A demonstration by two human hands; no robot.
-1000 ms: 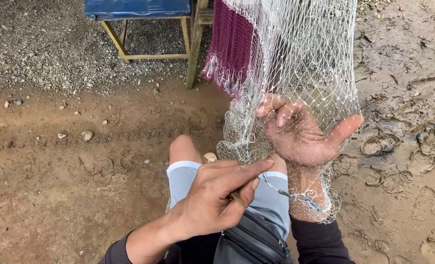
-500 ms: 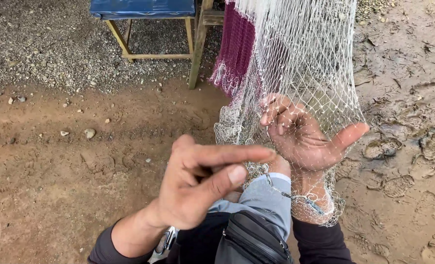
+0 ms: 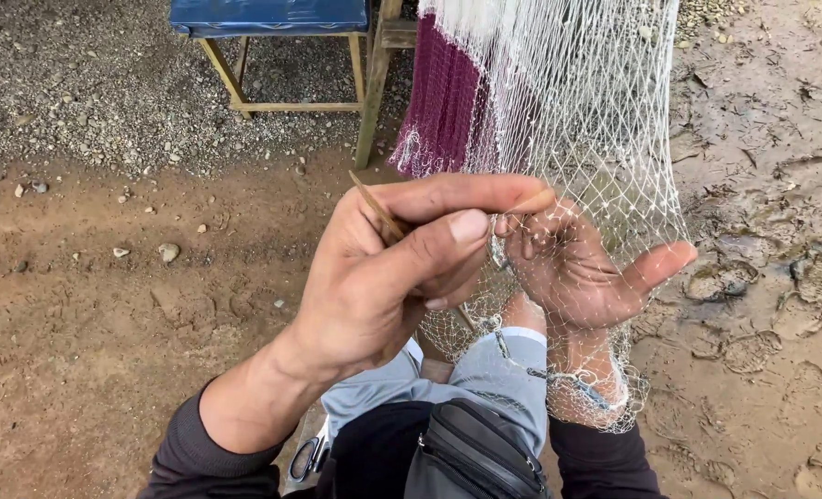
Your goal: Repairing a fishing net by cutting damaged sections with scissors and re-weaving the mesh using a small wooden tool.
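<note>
Net (image 3: pixel 577 102) draped over spread right hand (image 3: pixel 582 273)

One head-worn view — looking steeply down, close over the hands and lap, facing forward to the dirt ground (image 3: pixel 106 351) and stool (image 3: pixel 272 37) beyond.

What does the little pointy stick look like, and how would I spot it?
Find the white net hanging in front of the person. Just below it, the left hand pinches a thin brown stick whose sharp tip pokes up behind the hand. It is the only stiff, straight thing among soft threads.
</note>
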